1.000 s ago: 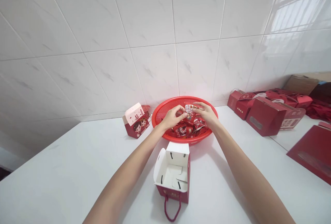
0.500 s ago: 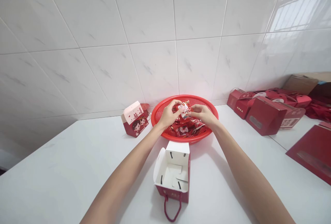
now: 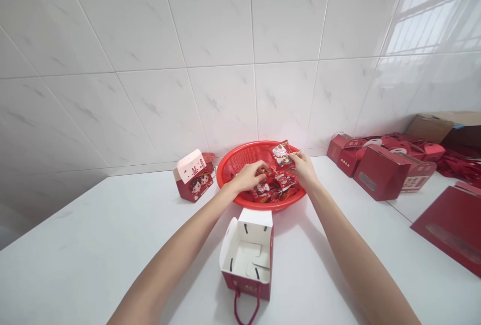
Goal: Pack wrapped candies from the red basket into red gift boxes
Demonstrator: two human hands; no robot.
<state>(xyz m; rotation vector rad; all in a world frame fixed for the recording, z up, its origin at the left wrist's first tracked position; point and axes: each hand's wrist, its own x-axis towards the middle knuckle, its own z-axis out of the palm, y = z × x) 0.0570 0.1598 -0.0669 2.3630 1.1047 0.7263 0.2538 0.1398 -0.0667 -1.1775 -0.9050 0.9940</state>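
In front of me stands a red plastic colander [image 3: 276,207] holding several red printed snack packets [image 3: 285,181]. My right hand [image 3: 303,167] pinches one small packet [image 3: 281,153], red and white, raised over the colander's back right rim. Inside the colander, my left hand [image 3: 249,176] curls its fingers and thumb around the edge of a red packet [image 3: 268,174] in the pile; the fingertips are partly hidden. Nearer to me an open gift box [image 3: 246,257], white inside and dark red outside, shows folded bottom flaps. Its rope handle hangs at the front.
A closed red and pink gift box [image 3: 193,177] with cartoon figures stands left of the colander. On the right are several red boxes [image 3: 381,172], a large red box [image 3: 453,225] and an open cardboard carton [image 3: 432,127]. A tiled wall [image 3: 221,109] rises behind the white tabletop [image 3: 143,225].
My hands have moved apart. The right one has lifted the packet up and to the right, while the left one has let go of it and dropped into the pile.
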